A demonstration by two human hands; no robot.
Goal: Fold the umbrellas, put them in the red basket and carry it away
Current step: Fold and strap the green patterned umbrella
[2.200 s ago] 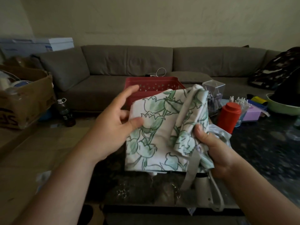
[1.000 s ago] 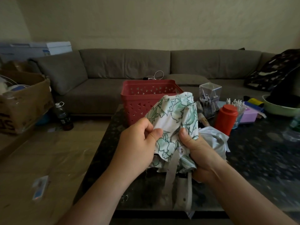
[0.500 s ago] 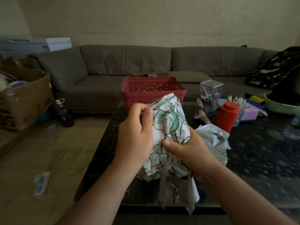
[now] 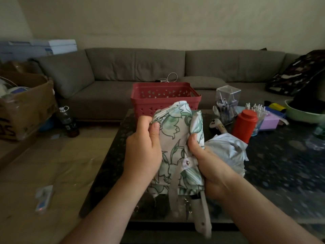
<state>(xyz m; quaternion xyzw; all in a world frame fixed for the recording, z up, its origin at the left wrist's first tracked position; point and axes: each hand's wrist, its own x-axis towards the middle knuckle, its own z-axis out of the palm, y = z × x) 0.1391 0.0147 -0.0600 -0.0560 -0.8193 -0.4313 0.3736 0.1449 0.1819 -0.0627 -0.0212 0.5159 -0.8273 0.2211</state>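
A white umbrella with a green leaf print is bundled upright in front of me, above the near edge of the dark table. My left hand grips its left side, thumb pressed into the cloth. My right hand grips its right side near a strap with a metal snap. Its pale handle hangs below. A second, pale blue umbrella lies crumpled on the table just right of my right hand. The red basket stands behind, at the table's far edge.
A red canister, a clear box of small items, a purple box and a green bowl crowd the table's far right. A grey sofa runs behind. A cardboard box and a bottle sit on the floor left.
The loose printed cloth has been gathered from a wide spread into a tight bundle. My left hand went from open beside it to gripping it, and both hands now squeeze it.
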